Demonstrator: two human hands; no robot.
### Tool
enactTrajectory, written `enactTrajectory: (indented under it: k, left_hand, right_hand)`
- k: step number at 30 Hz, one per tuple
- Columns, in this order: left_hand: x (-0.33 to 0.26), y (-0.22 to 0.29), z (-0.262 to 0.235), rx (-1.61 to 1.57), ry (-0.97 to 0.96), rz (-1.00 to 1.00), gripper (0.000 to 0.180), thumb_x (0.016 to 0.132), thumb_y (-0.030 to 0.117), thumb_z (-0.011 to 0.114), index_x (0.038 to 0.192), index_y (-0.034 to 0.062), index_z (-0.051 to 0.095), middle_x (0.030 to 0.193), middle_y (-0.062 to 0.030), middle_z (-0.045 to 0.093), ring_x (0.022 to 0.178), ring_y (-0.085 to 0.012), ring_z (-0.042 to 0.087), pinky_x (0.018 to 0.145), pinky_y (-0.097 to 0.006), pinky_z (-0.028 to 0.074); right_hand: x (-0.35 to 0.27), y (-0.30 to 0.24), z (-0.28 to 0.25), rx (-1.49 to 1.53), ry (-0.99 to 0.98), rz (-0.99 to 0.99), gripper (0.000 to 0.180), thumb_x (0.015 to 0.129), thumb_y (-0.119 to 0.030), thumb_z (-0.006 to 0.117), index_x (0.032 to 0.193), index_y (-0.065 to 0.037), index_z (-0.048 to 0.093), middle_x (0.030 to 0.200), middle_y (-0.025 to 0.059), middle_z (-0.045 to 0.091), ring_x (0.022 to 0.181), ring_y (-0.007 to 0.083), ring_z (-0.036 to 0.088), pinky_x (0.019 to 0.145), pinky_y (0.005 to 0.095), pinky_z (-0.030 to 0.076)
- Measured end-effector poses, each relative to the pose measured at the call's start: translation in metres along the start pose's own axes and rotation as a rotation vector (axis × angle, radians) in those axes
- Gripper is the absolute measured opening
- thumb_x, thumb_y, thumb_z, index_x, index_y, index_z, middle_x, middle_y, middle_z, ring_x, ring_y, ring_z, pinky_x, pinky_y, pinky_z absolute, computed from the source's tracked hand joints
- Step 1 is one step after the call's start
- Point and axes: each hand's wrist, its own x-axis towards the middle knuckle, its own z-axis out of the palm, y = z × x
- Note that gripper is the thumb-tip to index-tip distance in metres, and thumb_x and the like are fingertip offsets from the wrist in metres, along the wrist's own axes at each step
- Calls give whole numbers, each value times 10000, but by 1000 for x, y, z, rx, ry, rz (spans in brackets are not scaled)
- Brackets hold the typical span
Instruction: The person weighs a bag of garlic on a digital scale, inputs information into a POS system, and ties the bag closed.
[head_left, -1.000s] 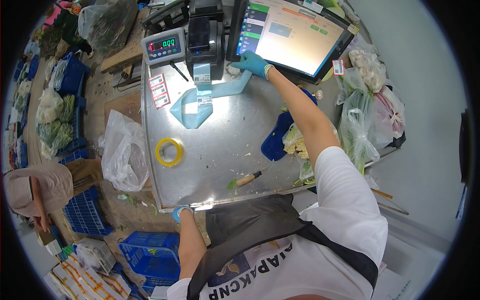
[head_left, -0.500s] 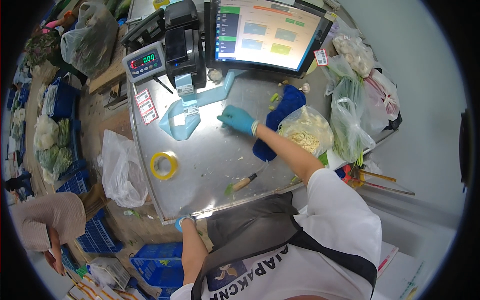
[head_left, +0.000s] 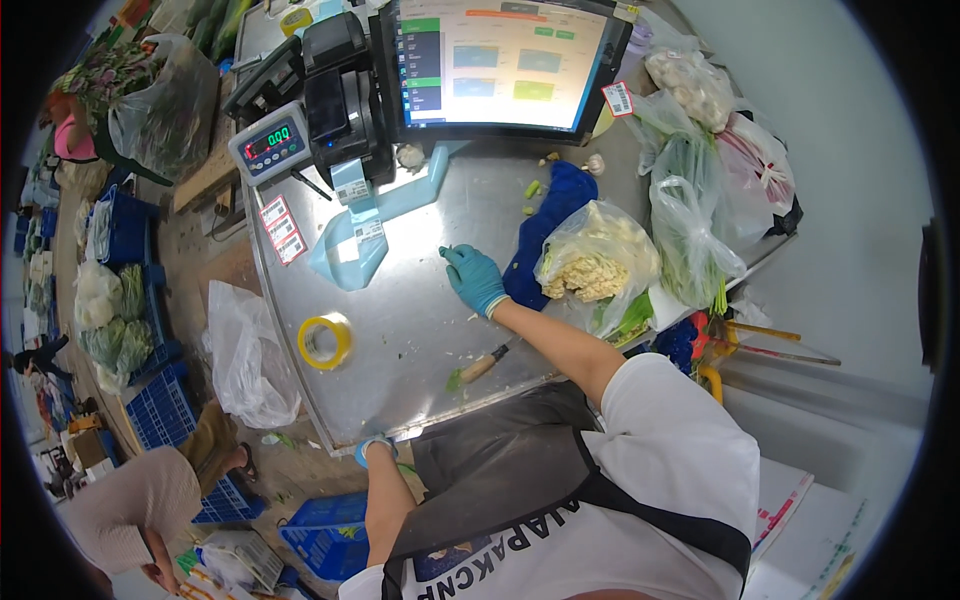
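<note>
My right hand (head_left: 474, 280), in a blue-green glove, hovers over or rests on the metal table (head_left: 400, 350); which one I cannot tell. Its fingers look loosely apart, with nothing plainly held. Nearby lie a dark blue cloth (head_left: 550, 225) and a clear bag of pale mushrooms (head_left: 595, 265). My left hand (head_left: 374, 447), also gloved, is at the table's near left corner, its fingers hidden. A knife with a wooden handle (head_left: 480, 367) lies near the front edge. To the left are a yellow tape roll (head_left: 341, 342) and a looped light blue label strip (head_left: 350, 262).
A scale (head_left: 270, 145), a label printer (head_left: 345, 120) and a lit monitor (head_left: 500, 70) line the far side. Bagged greens (head_left: 690, 220) and garlic (head_left: 690, 88) crowd the right. Left on the floor are a plastic bag (head_left: 250, 360), blue crates (head_left: 325, 530) and a bending person (head_left: 130, 500).
My right hand has come nearer to me and its fingers have loosened from a more closed shape. My left hand stays at the corner. The view has shifted slightly.
</note>
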Motion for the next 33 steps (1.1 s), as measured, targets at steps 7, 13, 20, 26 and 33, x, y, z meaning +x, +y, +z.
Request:
enactTrajectory:
  k: [7, 13, 20, 26, 33]
  left_hand:
    - [-18, 0, 2, -67, 32, -27, 584, 897, 545, 539, 1321, 145, 577, 1400, -34, 534, 1192, -215, 546, 1004, -347, 416]
    - [-33, 2, 5, -90, 44, -42, 553, 879, 526, 578, 1280, 147, 614, 1367, -35, 569, 1157, -212, 573, 984, -342, 434]
    - [-16, -1, 1, -241, -7, -62, 542, 865, 512, 605, 1257, 138, 634, 1340, -48, 593, 1125, -208, 591, 962, -346, 447]
    - [6, -1, 4, -87, 1, -29, 559, 895, 522, 559, 1291, 130, 608, 1365, -51, 574, 1148, -207, 578, 973, -348, 439]
    - [36, -4, 5, -18, 38, -13, 565, 918, 526, 533, 1319, 131, 588, 1382, -54, 561, 1168, -213, 570, 983, -354, 434]
  right_hand:
    - [-1, 1, 4, -43, 19, -13, 299, 909, -135, 514, 1181, -130, 637, 1032, 115, 620, 892, 282, 625, 764, 403, 518]
    - [-2, 5, 9, -74, 52, -34, 307, 916, -108, 486, 1182, -145, 637, 1020, 102, 620, 888, 276, 624, 763, 383, 521]
    - [-4, 4, 10, -121, 50, -52, 308, 919, -117, 494, 1195, -154, 627, 1025, 90, 614, 878, 269, 623, 769, 377, 524]
    - [-3, 3, 7, -135, 64, -60, 303, 920, -107, 477, 1177, -132, 633, 987, 108, 614, 848, 266, 624, 738, 379, 520]
    - [-4, 2, 7, -126, 73, -58, 289, 917, -120, 506, 1176, -151, 631, 987, 91, 611, 841, 270, 626, 735, 379, 528]
